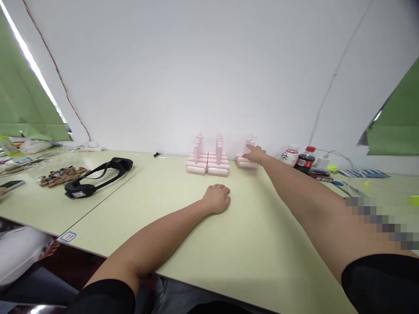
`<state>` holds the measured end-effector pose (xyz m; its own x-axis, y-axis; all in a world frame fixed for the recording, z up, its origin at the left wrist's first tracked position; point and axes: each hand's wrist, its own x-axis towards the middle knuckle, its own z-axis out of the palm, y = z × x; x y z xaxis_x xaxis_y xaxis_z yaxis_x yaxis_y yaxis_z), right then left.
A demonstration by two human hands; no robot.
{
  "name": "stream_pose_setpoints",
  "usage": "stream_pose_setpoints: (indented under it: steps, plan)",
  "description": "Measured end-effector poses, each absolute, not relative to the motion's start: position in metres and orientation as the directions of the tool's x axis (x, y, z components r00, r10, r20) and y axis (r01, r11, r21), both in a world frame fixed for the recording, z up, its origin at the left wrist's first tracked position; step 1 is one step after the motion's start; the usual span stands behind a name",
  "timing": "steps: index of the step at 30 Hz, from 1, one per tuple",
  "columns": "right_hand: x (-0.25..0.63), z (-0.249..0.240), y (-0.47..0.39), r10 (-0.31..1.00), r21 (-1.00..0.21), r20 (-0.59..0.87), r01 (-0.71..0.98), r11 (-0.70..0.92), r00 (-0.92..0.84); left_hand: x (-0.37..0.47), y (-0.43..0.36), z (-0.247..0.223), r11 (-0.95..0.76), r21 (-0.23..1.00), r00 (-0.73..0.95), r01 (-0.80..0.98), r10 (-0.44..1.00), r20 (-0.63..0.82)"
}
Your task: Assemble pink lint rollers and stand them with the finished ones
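Note:
Near the wall at the right, my right hand [255, 153] reaches to a group of pale pink cylinders. Its fingers curl around an upright pink cylinder [250, 140] with a loop on top, partly hidden by the hand. Beneath it, pink cylinders [248, 165] lie on their sides. My left hand [217, 199] rests palm down on the table, fingers loosely bent, holding nothing. Beyond it are two more groups: lying pink cylinders [218, 172] with upright ones [219, 151] on top, and lying cylinders [196, 170] with upright ones [196, 151].
The pale yellow table [170, 257] meets a white wall. A black headset [98, 176] and brown pieces [63, 175] lie left. At right stand a white bottle [290, 155] and a dark drink bottle [305, 161], beside cables and a charger [322, 162]. Another person's hand [2, 191] shows far left.

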<state>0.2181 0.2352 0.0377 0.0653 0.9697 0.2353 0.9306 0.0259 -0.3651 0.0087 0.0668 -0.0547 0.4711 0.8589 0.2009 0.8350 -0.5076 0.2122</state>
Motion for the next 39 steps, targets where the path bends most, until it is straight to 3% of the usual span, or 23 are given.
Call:
stream_pose_setpoints:
  steps: [6, 8, 11, 14, 18, 22, 25, 27, 29, 31, 33, 36, 39]
  plan:
    - [0.23, 0.034, 0.223, 0.956, -0.377, 0.285, 0.925, 0.048, 0.067, 0.009, 0.064, -0.053, -0.484, 0.25, 0.451, 0.839, 0.874, 0.181]
    - [0.234, 0.027, 0.207, 0.931, -0.363, 0.361, 0.926, 0.1, 0.041, 0.01, 0.064, -0.053, -0.466, 0.288, 0.435, 0.837, 0.885, 0.168]
    - [0.241, 0.014, 0.175, 0.8, -0.306, 0.596, 0.9, 0.311, -0.074, 0.013, 0.068, -0.048, -0.415, 0.346, 0.391, 0.841, 0.91, 0.14]
    - [0.24, 0.004, 0.131, 0.709, -0.264, 0.693, 0.87, 0.416, -0.129, 0.019, 0.072, -0.034, -0.322, 0.435, 0.293, 0.841, 0.947, 0.135]
    - [0.219, -0.004, 0.066, 0.677, -0.289, 0.691, 0.762, 0.58, -0.253, 0.03, 0.059, -0.009, -0.322, 0.735, 0.183, 0.597, 0.947, 0.266]
    - [0.194, -0.008, 0.018, 0.668, -0.408, 0.616, 0.556, 0.724, -0.418, 0.041, 0.03, -0.005, -0.364, 0.824, 0.388, 0.435, 0.901, 0.193]
    - [0.191, -0.01, 0.008, 0.658, -0.44, 0.593, 0.498, 0.747, -0.463, 0.042, 0.02, -0.014, -0.241, 0.917, 0.311, 0.319, 0.94, 0.139]
    - [0.196, -0.014, 0.01, 0.673, -0.462, 0.629, 0.51, 0.726, -0.388, 0.038, 0.022, -0.017, -0.143, 0.971, 0.149, 0.192, 0.982, 0.115]
    - [0.202, -0.02, 0.016, 0.76, -0.599, 0.603, 0.491, 0.633, -0.244, 0.034, 0.027, -0.016, -0.142, 0.985, -0.004, 0.095, 0.99, 0.143]
    - [0.204, -0.028, 0.02, 0.888, -0.814, 0.422, 0.355, 0.459, -0.181, 0.03, 0.031, -0.013, -0.193, 0.981, -0.074, -0.006, 0.979, 0.192]
    - [0.201, -0.035, 0.021, 0.934, -0.947, 0.226, 0.161, 0.277, -0.277, 0.028, 0.032, -0.01, -0.242, 0.965, -0.099, -0.1, 0.967, 0.233]
    - [0.194, -0.041, 0.018, 0.921, -0.992, 0.128, -0.046, 0.119, -0.367, 0.03, 0.029, -0.011, -0.273, 0.951, -0.133, -0.146, 0.958, 0.254]
    - [0.191, -0.04, 0.016, 0.958, -0.986, 0.106, -0.156, 0.066, -0.267, 0.033, 0.026, -0.015, -0.264, 0.949, -0.106, -0.17, 0.963, 0.249]
